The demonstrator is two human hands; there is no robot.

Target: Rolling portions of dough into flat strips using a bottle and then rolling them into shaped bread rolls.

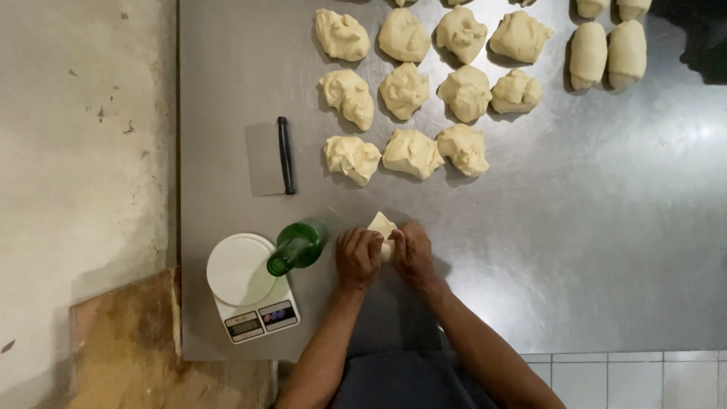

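Both my hands press together on one pale dough piece (382, 225) on the steel table (575, 227), near its front edge. My left hand (357, 258) covers the dough's left side and my right hand (412, 254) its right side; only the dough's far tip shows. Beyond them lie several rough dough lumps (413, 153) in rows. At the far right sit several smooth rolled dough pieces (589, 54).
A green glass bottle (297, 247) stands just left of my left hand, beside a white kitchen scale (244, 276). A metal bench scraper with a black handle (285, 155) lies farther back. The table's left edge borders a concrete floor (83, 151).
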